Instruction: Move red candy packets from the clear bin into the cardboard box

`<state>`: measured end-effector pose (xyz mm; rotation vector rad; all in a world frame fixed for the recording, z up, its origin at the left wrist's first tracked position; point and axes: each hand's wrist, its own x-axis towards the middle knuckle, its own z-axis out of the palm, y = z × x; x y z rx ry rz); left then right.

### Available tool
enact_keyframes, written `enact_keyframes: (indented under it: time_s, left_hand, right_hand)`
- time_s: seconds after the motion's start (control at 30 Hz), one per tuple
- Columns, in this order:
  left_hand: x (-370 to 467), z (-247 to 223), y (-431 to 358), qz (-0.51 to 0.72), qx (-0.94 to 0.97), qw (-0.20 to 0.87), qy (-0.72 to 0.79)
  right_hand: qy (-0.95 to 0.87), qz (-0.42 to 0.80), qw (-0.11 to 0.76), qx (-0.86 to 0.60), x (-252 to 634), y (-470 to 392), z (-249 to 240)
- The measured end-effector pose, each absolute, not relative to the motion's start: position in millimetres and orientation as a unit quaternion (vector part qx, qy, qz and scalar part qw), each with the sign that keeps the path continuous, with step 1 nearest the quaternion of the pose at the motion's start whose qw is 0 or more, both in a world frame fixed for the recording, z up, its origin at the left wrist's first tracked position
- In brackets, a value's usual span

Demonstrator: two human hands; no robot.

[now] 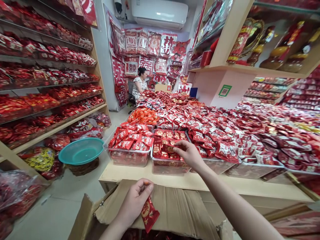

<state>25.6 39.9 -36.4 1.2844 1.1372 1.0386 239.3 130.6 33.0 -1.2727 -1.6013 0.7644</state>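
Observation:
My left hand is closed on the top end of a red candy packet with gold printing, which hangs down over an open cardboard box. More red packets show dimly inside the box. My right hand reaches over a clear plastic bin on the counter. Its thumb and fingers pinch a red and gold packet lying flat above the rows of similar packets in that bin.
Left of that bin, another clear bin holds red packets. Several more filled bins cover the counter. A teal basin stands on the floor by stocked shelves. A person sits at the back. A display cabinet overhangs the right.

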Motion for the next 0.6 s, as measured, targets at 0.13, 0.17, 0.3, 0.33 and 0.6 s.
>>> enact_keyframes:
  time_s: [0.13, 0.17, 0.3, 0.33, 0.6]
  left_hand:
    - [24.3, -37.6, 40.4, 0.441, 0.535, 0.538, 0.478]
    - [24.0, -37.5, 40.5, 0.443, 0.533, 0.54, 0.478]
    - [24.1, -36.6, 40.2, 0.452, 0.521, 0.547, 0.475]
    - [24.2, -36.7, 40.0, 0.455, 0.516, 0.549, 0.474]
    - [25.4, -44.6, 41.5, 0.476, 0.5, 0.559, 0.46]
  right_hand:
    - [-0.72, 0.251, 0.347, -0.546, 220.8, 149.2, 26.7]
    - [-0.733, 0.243, 0.329, -0.543, 217.8, 151.0, 25.8]
    - [-0.776, 0.228, 0.272, -0.521, 214.9, 152.1, 29.3]
    - [-0.786, 0.223, 0.258, -0.515, 215.2, 151.8, 32.0]
    - [-0.797, 0.098, 0.205, -0.56, 199.3, 164.1, 55.9]
